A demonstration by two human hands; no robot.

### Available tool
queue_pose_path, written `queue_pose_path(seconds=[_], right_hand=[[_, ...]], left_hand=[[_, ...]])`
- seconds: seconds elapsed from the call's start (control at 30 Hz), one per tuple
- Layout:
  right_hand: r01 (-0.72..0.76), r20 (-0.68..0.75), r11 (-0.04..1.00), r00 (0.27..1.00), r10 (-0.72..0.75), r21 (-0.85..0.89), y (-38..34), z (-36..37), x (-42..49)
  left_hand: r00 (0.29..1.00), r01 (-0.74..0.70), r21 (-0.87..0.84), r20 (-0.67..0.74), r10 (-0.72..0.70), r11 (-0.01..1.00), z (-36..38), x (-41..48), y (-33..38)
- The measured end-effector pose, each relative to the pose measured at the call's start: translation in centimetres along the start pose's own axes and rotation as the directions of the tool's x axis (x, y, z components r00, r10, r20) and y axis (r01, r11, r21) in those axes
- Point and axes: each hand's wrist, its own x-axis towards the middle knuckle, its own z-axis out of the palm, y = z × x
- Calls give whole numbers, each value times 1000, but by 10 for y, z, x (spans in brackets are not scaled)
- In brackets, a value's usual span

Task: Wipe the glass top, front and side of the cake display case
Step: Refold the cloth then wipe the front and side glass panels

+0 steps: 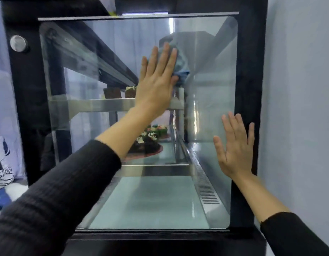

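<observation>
Facing an end pane of the cake display case [250, 71], probably the side glass, since the view runs down the length of the cabinet past a shelf [97, 105] and cakes [149, 139] inside.

- Glass pane [104, 52]: upright, roughly square, set in a black frame [30, 108]. A wall [298, 89] stands just beside the frame's right post.
- Blue cloth [182, 65]: bunched against the glass in the upper middle of the pane, showing past the fingertips and the thumb side of the left hand [156, 84].
- Left grip: fingers straight and together, palm flat. It presses the cloth to the glass rather than clutching it.
- Right hand [235, 148]: fingers spread and straight, flat on the lower right of the pane, with the outer finger over the frame post. It holds nothing and looks like a brace.

Judgement: the unwiped run lies mostly below the cloth and to either side of it. The left hand is the working one. The right-hand strip of glass sits under the bracing hand, so that hand must lift or shift before the cloth can pass there.
</observation>
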Motion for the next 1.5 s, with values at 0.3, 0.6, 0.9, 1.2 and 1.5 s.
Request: queue_pose_path(seconds=[0.3,0.6,0.9,1.2,1.5], right_hand=[[24,-32,996,999,-27,-84,4,4,-2],[17,-43,997,999,-20,-81,1,5,-3],[27,-62,994,998,-33,-104,4,7,-5],[-28,-16,998,1000,27,-60,-1,4,-18],[-98,111,993,988,104,-61,-6,-4,-76]], left_hand=[[802,-567,47,256,539,822,18,-202,-16],[981,171,-92,-76,-178,981,-3,-116,-52],[971,-222,90,113,212,971,-4,-210,-102],[984,176,-39,-13,-177,984,-24,-201,-154],[908,419,-111,42,-417,901,-36,-229,-163]])
